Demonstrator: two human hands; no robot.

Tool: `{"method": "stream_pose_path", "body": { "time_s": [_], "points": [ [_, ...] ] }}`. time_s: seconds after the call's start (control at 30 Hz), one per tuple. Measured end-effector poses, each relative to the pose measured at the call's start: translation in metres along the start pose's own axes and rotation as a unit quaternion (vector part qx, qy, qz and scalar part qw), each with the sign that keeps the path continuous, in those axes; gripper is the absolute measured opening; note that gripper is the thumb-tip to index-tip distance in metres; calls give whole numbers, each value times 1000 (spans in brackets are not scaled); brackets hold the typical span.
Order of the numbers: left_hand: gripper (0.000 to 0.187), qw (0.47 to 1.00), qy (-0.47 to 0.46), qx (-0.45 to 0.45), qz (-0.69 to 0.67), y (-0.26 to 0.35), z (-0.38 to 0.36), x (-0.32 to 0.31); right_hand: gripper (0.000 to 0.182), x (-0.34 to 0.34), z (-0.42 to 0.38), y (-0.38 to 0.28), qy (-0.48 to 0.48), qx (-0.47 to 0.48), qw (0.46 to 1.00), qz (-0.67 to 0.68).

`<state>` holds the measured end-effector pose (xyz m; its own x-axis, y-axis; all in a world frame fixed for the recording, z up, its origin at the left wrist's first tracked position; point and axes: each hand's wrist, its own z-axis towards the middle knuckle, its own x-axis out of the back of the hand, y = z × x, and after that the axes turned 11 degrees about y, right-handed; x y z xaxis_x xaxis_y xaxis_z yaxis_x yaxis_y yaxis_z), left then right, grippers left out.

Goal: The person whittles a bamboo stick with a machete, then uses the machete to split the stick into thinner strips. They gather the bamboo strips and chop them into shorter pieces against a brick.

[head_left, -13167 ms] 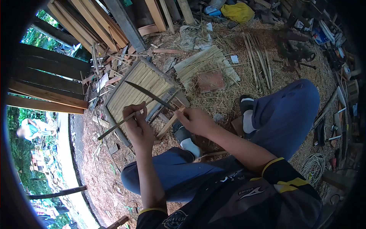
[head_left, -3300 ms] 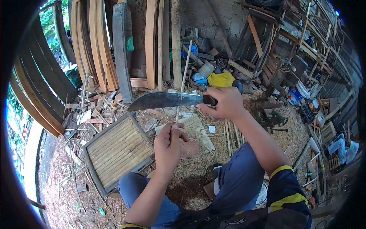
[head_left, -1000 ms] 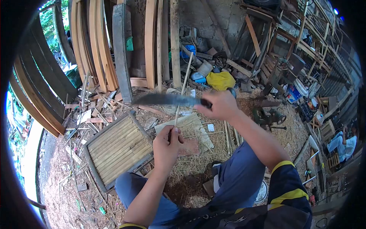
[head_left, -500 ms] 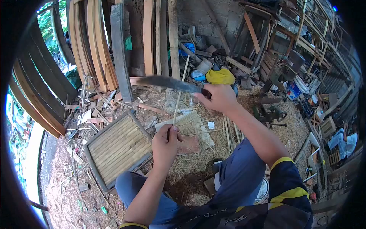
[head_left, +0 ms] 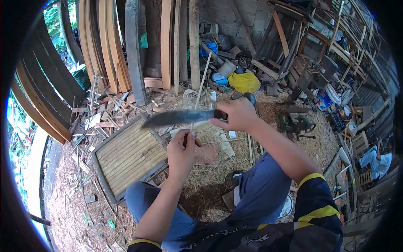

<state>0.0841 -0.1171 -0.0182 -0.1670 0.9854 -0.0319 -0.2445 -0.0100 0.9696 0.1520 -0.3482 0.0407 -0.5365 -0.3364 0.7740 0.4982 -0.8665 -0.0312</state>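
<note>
In my right hand (head_left: 238,115) is the handle of a machete (head_left: 176,119), its long dark blade pointing left. Between the pinched thumb and fingers of my left hand (head_left: 181,147) stands a thin bamboo strip (head_left: 203,80), slanting up and slightly right. The blade crosses the strip just above my left fingertips and hides a short piece of it. Left of that hand rests a framed bamboo slat panel (head_left: 128,157), near my left knee. Beyond my hands, a flat reddish block (head_left: 205,154) lies on the shavings.
Wood scraps (head_left: 109,111) and shavings cover the ground. Tall planks (head_left: 166,46) lean at the back, beside a yellow cloth-like bundle (head_left: 244,82). A metal vise-like tool (head_left: 296,124) is at right. Another person (head_left: 377,159) sits at the far right.
My right hand has brought the machete down along the strip, closer to my left hand. The left hand keeps its pinch on the strip. The view has shifted slightly.
</note>
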Motion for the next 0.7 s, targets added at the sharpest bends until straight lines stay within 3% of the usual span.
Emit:
{"method": "stream_pose_path", "body": {
  "time_s": [0.07, 0.1, 0.2, 0.33, 0.37, 0.47, 0.6, 0.63, 0.7],
  "points": [
    [17, 1000, 2, 2, 17, 2, 1, 2, 52, -1, 2, 4, -6, 33, 999, -25],
    [17, 1000, 3, 4, 23, 2, 0, 4, 52, -16, 3, 18, 40, 9, 999, -28],
    [17, 999, -12, 14, 34, -4, 2, 4, 53, -20, 10, 21, 56, -136, 988, -42],
    [18, 1000, -3, 23, 8, 1, 1, 1, 54, -9, -6, 4, -12, -17, 999, 32],
    [18, 1000, -3, 22, 21, 4, 1, 2, 55, -4, -4, 0, 4, 31, 999, -30],
    [18, 999, -12, 21, 41, -1, 0, 5, 68, -14, 9, 19, 47, -71, 996, -17],
    [17, 998, -41, 32, 37, -16, -5, -1, 73, -32, 15, 65, 83, -312, 947, 0],
    [16, 998, -45, 25, 38, -16, -8, -4, 68, -34, 15, 75, 81, -368, 925, 44],
    [15, 998, -52, 10, 42, -14, -14, -6, 62, -35, 8, 82, 81, -510, 802, 301]
  ]
}}
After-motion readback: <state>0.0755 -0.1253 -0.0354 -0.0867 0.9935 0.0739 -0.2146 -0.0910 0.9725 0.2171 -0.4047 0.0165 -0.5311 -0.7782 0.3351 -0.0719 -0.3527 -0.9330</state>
